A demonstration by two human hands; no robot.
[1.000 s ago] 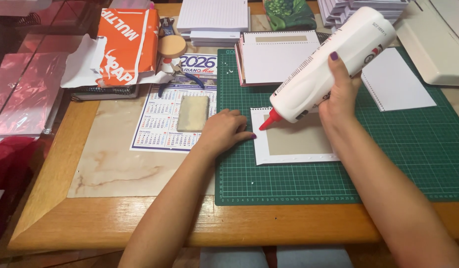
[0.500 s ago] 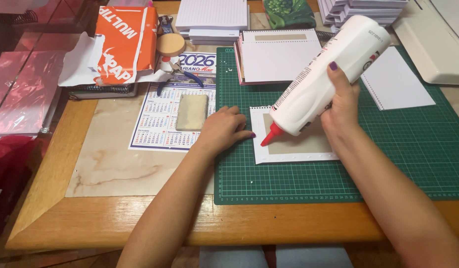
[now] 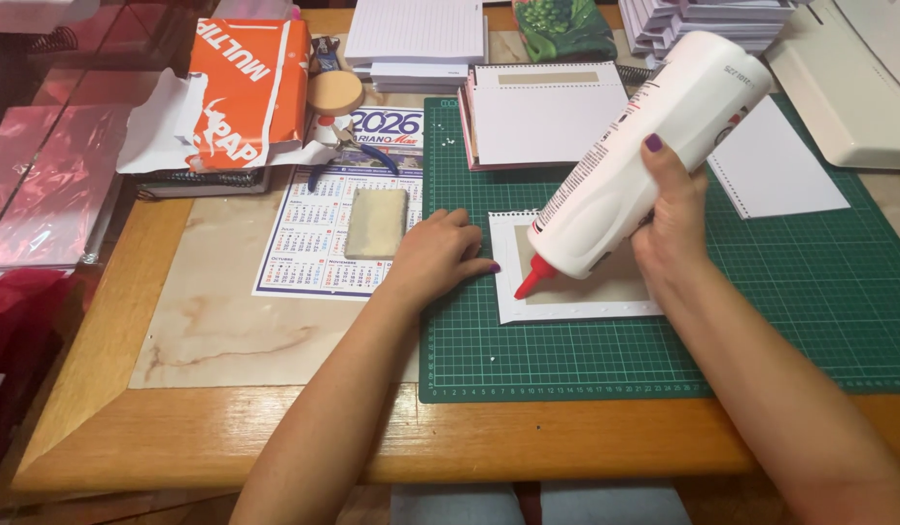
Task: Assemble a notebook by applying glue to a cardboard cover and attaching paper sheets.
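Note:
My right hand [image 3: 671, 219] grips a large white glue bottle [image 3: 644, 160], tilted down to the left. Its red nozzle [image 3: 530, 280] touches the lower left of a white punched sheet [image 3: 566, 309] that has a tan panel in its middle. The sheet lies on a green cutting mat [image 3: 780, 301]. My left hand [image 3: 438, 255] rests flat at the sheet's left edge, fingertips pressing on it.
A beige sponge [image 3: 376, 223] lies on a printed calendar sheet [image 3: 304, 253] left of the mat. An orange paper ream wrapper [image 3: 238, 92], blue-handled scissors [image 3: 357, 151], white notepads [image 3: 418, 39], a punched white sheet [image 3: 778, 175] and a white machine [image 3: 848, 87] ring the work area.
The bottle has swung lower and leftward, so the nozzle moved from the sheet's upper left edge down to its lower left corner. My left hand has stayed put.

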